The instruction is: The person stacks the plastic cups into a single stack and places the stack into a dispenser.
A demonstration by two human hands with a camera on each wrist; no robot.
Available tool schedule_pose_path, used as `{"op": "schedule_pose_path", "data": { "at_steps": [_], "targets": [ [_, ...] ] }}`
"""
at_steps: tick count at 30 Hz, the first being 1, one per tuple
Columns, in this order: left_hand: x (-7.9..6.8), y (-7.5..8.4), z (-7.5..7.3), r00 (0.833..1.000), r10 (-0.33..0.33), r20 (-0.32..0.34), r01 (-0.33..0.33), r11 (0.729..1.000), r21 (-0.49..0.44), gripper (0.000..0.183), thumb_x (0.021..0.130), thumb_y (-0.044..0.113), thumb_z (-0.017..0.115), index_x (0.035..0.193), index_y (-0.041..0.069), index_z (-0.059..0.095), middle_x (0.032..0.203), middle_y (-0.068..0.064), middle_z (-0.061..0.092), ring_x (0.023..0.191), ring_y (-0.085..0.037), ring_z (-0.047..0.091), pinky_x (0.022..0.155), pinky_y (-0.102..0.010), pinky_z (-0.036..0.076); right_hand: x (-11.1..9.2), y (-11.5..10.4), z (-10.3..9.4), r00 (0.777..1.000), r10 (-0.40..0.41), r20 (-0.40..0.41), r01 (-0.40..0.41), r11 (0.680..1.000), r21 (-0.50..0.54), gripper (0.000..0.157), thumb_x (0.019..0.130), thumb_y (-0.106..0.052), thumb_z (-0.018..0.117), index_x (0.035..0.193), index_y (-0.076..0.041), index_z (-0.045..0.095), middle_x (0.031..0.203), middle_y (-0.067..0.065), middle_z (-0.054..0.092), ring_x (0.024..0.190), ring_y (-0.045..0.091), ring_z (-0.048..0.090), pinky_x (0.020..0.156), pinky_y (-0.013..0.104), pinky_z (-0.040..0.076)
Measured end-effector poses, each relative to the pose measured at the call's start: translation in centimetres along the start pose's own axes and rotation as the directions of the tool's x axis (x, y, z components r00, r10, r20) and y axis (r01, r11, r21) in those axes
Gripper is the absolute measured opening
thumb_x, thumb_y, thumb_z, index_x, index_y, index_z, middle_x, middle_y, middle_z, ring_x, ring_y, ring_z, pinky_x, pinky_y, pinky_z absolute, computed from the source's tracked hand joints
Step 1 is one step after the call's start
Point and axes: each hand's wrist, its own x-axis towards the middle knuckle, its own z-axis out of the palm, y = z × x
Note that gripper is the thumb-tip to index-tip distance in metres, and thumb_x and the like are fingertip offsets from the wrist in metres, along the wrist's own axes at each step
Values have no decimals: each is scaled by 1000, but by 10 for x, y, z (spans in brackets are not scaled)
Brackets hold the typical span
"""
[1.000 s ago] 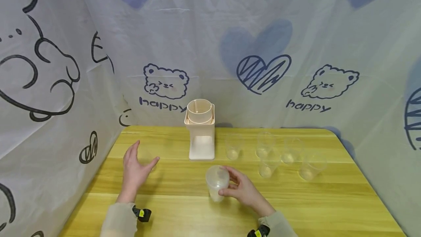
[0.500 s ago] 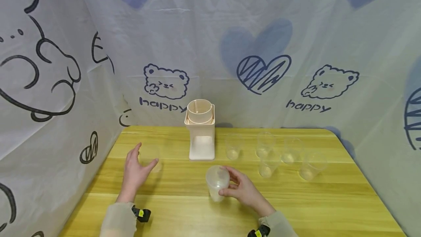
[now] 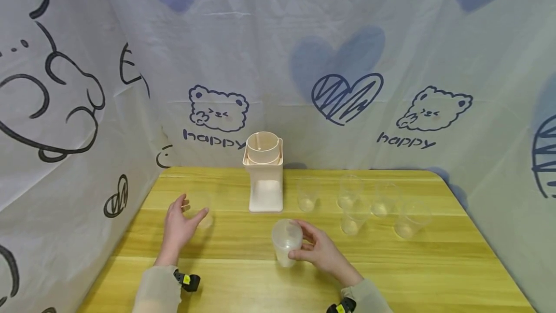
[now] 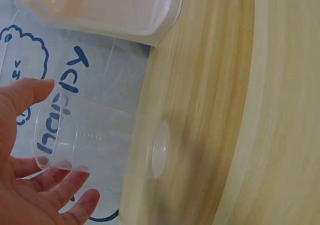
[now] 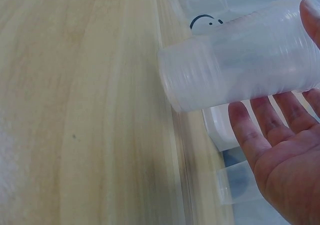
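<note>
A stack of nested clear plastic cups (image 5: 235, 60) stands upright near the middle of the table, tilted in the right wrist view by the camera's angle. My right hand (image 3: 319, 250) holds it from the right, thumb on the near side and fingers behind. On the left, a single clear plastic cup (image 4: 105, 140) is upright, its base close over the wood. My left hand (image 3: 180, 226) grips this cup around its rim, with the thumb (image 4: 40, 91) at one side and fingertips (image 4: 65, 166) at the other, some seen through the plastic.
A cream cup-shaped dispenser (image 3: 266, 177) stands at the back centre of the wooden table (image 3: 243, 284). Several clear cups stand to its right, including one cup (image 3: 307, 197) close beside it and another cup (image 3: 410, 221) farthest right. A printed curtain (image 3: 278, 62) hangs behind.
My left fingers have curled inward around the single cup's rim, and the hand has dropped slightly toward me. The right hand and its cup stack have stayed still.
</note>
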Motion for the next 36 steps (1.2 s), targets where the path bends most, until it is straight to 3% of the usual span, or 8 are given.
{"op": "schedule_pose_path", "data": {
  "at_steps": [9,23,36],
  "targets": [
    [0,-1,0,1000,-11,8,12,1000,-18,86,91,34,71,149,-8,25,142,-28,37,129,-44,37,104,-58,37,-1,-1,1,1000,8,-6,-8,1000,3,77,82,-13,81,145,2,40,141,23,46,127,36,48,99,36,49],
    [-3,3,1,1000,-26,-11,26,998,-49,85,89,36,73,148,-6,30,138,-26,41,125,-42,40,102,-55,39,-2,-2,1,1000,10,-9,-10,1000,6,76,82,-12,81,145,1,41,141,23,46,126,36,49,99,37,49],
    [-16,29,2,993,84,-80,-93,989,-119,82,85,30,79,147,-4,36,134,-21,46,121,-36,47,102,-50,43,-1,0,1,1000,0,-9,0,1000,12,76,81,-10,81,144,3,41,140,22,47,125,35,49,100,36,48]
  ]
}}
